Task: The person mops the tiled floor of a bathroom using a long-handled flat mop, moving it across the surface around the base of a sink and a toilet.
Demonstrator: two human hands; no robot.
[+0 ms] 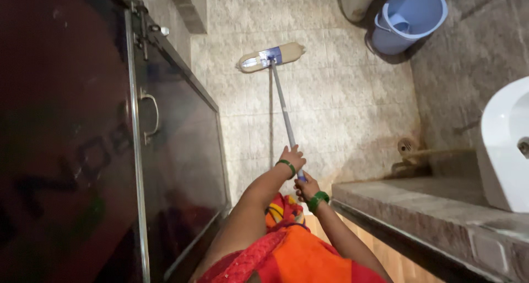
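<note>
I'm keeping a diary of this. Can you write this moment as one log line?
left hand: grips mop handle | right hand: grips handle lower | mop head: on tiled floor | blue bucket: far corner

Mop handle (285, 113) end hidden in hands; bucket (409, 18), basin (504, 145) cut off.

I hold the grey metal handle of a flat mop (284, 109) with both hands, my left grip (292, 157) above my right grip (307, 187), each wrist wearing a green bangle. The mop's beige pad (271, 57) lies flat on the tiled floor (341, 107), well apart from a blue plastic bucket (409, 17). A dark glass door (176, 151) stands at my left.
</note>
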